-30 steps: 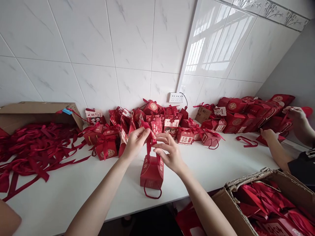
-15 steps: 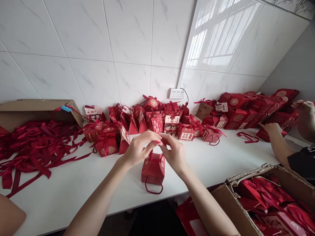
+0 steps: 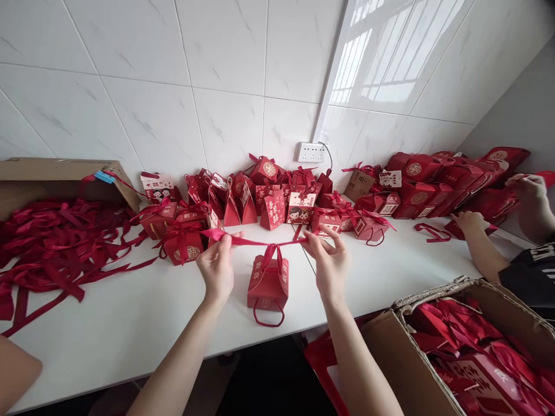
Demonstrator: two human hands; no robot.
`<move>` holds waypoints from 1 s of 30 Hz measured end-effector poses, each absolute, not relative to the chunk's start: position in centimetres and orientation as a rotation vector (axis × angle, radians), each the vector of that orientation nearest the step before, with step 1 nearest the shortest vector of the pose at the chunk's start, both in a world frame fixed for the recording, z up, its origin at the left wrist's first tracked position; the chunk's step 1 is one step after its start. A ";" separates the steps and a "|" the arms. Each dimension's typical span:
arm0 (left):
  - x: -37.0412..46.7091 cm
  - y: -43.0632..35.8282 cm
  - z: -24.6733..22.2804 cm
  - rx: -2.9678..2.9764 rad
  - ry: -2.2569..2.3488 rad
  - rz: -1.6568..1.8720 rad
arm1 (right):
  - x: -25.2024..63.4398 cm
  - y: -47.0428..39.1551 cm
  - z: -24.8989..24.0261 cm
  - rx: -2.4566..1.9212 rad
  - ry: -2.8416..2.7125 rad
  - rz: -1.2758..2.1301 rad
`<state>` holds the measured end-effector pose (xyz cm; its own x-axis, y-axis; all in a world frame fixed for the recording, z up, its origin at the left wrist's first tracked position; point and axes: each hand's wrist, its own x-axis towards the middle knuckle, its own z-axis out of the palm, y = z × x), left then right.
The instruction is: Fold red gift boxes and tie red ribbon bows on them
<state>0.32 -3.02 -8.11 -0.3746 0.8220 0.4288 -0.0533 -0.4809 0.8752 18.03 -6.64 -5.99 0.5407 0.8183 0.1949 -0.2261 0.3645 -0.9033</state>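
A small red gift box (image 3: 267, 283) with pale lettering and a red cord handle (image 3: 269, 321) stands on the white table in front of me. A dark red ribbon (image 3: 255, 242) comes up from the top of the box and is stretched sideways above it. One ribbon end is pinched between thumb and fingers of my left hand (image 3: 217, 268); its tip sticks out to the left. My right hand (image 3: 330, 260) pinches the other side of the ribbon, with some fingers spread. Where the ribbon meets the box top, it is gathered together.
Loose red ribbons (image 3: 65, 248) lie heaped at left by a cardboard box (image 3: 65, 167). Finished-looking red boxes (image 3: 264, 196) line the wall. A carton (image 3: 385, 346) of red boxes stands at front right. Another person's hands (image 3: 470, 225) work at far right.
My hands were together above the box; now they have drawn apart to left and right, pulling the ribbon out straight between them. The gift box stays on the table.
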 end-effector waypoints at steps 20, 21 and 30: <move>-3.0 -3.9 -11.2 1.780 0.979 0.511 | 19.9 -6.8 -11.7 -1.440 -1.468 1.381; -3.2 -3.8 -11.4 1.741 0.930 0.512 | 19.9 -6.7 -11.7 -1.400 -1.468 1.421; -5.1 -4.2 -13.1 1.574 0.886 0.454 | 21.5 -7.0 -12.3 -1.302 -1.331 1.523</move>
